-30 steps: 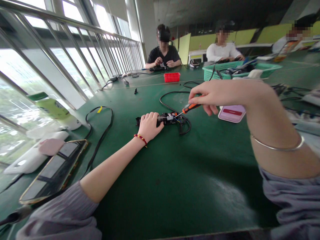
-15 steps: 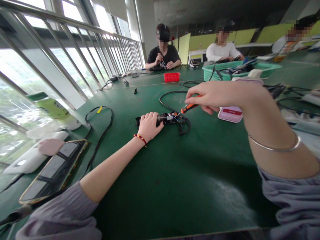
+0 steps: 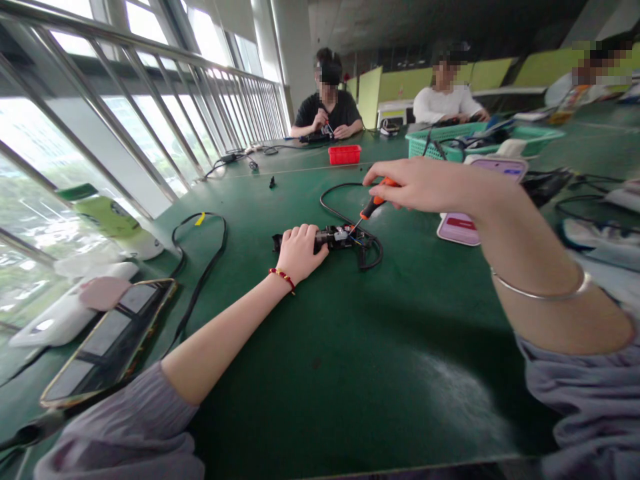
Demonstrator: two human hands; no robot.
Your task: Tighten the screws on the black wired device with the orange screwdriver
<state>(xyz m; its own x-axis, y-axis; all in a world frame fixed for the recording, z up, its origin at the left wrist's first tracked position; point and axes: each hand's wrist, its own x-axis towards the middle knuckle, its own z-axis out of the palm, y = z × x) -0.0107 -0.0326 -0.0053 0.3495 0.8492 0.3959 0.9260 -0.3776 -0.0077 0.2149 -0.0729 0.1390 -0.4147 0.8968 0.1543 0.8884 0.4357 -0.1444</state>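
Office-like workroom
People [image 3: 325,113] share the green bench [image 3: 320,373]; lime partitions [image 3: 417,83] stand beyond it, metal railing [image 3: 150,53] and windows [image 3: 143,23] to its left.

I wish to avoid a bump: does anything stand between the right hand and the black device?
Only the screwdriver, held in the right hand and angled down toward the black device, is between them; no other obstacle is visible.

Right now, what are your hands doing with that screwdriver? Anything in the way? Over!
Left hand over black device. Right hand holding screwdriver, tip at device's wired end. Black cable looped close by.
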